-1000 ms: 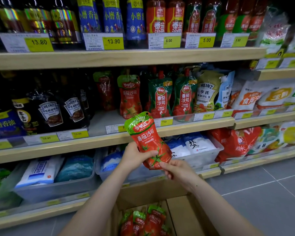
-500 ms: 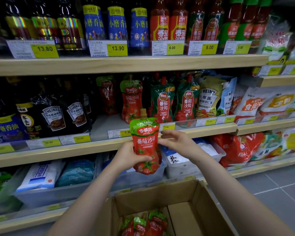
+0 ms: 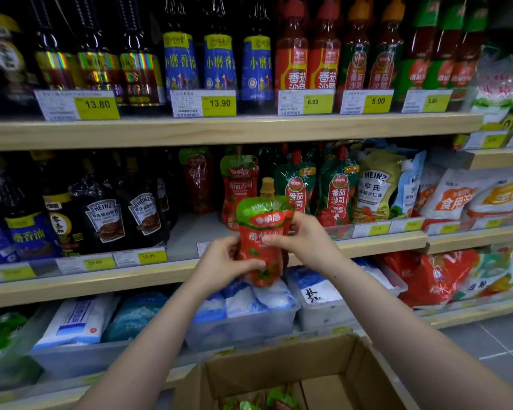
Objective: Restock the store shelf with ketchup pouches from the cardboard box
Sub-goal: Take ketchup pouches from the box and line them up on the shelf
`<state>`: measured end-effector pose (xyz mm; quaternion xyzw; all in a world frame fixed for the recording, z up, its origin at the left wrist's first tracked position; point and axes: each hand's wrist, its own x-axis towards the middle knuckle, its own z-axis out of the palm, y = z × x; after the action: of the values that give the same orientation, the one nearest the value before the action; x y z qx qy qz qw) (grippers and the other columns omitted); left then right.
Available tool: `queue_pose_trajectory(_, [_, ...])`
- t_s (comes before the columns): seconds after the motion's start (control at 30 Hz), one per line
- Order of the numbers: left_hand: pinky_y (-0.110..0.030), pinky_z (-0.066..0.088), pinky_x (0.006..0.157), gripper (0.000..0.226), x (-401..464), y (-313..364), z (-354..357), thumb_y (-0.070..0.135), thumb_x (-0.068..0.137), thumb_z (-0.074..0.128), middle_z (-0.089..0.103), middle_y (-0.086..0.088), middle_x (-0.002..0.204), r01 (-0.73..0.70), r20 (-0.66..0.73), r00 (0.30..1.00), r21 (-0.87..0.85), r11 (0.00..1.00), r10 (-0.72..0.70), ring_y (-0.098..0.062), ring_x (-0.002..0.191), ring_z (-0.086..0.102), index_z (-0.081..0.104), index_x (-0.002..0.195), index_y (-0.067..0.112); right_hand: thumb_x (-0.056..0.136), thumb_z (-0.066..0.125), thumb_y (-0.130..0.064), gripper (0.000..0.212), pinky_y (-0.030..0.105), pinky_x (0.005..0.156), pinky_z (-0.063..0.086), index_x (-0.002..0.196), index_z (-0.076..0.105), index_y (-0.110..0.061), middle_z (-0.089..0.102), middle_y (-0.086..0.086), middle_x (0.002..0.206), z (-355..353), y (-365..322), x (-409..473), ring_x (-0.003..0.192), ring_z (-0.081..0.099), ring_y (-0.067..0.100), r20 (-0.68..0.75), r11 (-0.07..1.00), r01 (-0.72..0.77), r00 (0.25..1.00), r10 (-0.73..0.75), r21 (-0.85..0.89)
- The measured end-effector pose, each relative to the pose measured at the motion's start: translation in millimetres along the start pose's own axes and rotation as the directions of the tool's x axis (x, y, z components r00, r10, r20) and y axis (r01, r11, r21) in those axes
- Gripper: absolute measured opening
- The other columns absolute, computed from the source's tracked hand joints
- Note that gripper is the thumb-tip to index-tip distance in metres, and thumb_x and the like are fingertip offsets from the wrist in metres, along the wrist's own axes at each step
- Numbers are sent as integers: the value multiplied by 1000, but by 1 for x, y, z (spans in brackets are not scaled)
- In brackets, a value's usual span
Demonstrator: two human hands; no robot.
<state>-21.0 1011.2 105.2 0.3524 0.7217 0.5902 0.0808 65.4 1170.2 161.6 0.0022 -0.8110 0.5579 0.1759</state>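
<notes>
At the left of the frame, dark Heinz sauce bottles [image 3: 104, 220] stand on the middle shelf [image 3: 101, 281], with a bare stretch of shelf just to their right. At centre the left hand [image 3: 222, 263] grips the lower left side of a ketchup pouch [image 3: 259, 247], thumb across its front and fingers curled behind. The pouch is upright — green top, tan cap, red body — held in front of the middle shelf's edge, its base hanging over the white bags in the clear bins [image 3: 243, 324] below. The right hand [image 3: 301, 241] clasps the pouch's upper right side, fingers wrapped onto the front. Behind the pouch, a matching red pouch [image 3: 239, 187] stands on the shelf, with green-topped tomato ketchup pouches [image 3: 336, 190] to its right. At the bottom centre, the open cardboard box [image 3: 279, 371] shows more pouches [image 3: 267, 402] inside — only their tops are visible.
</notes>
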Motion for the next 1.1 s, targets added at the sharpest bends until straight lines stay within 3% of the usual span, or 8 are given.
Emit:
queue_pose_trajectory(0.13, [-18,53,72,33,35,22,-25,25,59,82,72,19,80,-120,-148,979,137,983,140,0,77,67,69,83,43,74,74,-10,28,29,87,53,95,64,-25,70,-4,97,4,-22,32,95,65,10,-53,991,137,989,-136,-1])
queue_pose_trajectory(0.23, [-16,52,71,35,53,20,-36,17,63,83,71,18,75,-130,-188,968,191,973,166,4,75,66,69,75,46,77,71,-10,32,29,88,52,90,59,-37,66,-15,91,14,-22,48,91,63,6,-55,983,178,982,-180,-38])
queue_pose_trajectory(0.37, [-9,48,68,28,62,-2,-38,16,65,82,73,8,82,-53,-196,975,255,966,105,5,76,65,69,78,37,79,69,-11,30,39,94,50,102,60,-28,67,-4,101,27,1,64,100,62,13,-59,994,106,992,-108,-35])
queue_pose_trajectory(0.47, [-23,54,77,25,70,-17,-35,15,67,81,74,2,87,-11,-169,984,266,964,58,-6,82,68,71,88,24,80,68,-16,35,43,93,50,113,56,-18,67,4,109,34,21,75,102,62,17,-131,998,31,991,-37,-46])
queue_pose_trajectory(0.53, [-31,56,80,31,75,-20,-34,12,69,79,73,-1,92,1,-168,985,205,979,34,-10,85,69,68,97,19,82,66,-21,35,40,89,52,114,53,-17,67,4,109,38,27,86,101,63,19,-204,996,-4,979,-13,-86])
queue_pose_trajectory(0.67, [-15,54,65,37,83,-25,-34,18,71,79,70,5,89,24,-186,982,192,981,12,0,77,67,56,100,21,85,62,-27,38,27,75,45,118,48,-14,65,5,111,42,36,99,98,61,19,-297,982,-49,955,-7,-181])
queue_pose_trajectory(0.93, [-15,52,63,49,72,-32,-34,21,66,82,61,6,87,-20,-287,953,267,964,99,-3,79,62,41,93,23,85,63,-18,50,26,89,44,126,36,-14,52,-4,114,36,38,74,102,50,7,-217,987,-12,976,-23,-160])
queue_pose_trajectory(1.1, [-18,42,81,21,52,-38,-44,29,77,72,61,14,102,-209,-27,964,535,819,263,0,96,55,54,87,26,89,52,-10,22,34,104,38,110,56,-11,48,5,130,32,47,56,118,47,18,10,872,59,998,-62,-486])
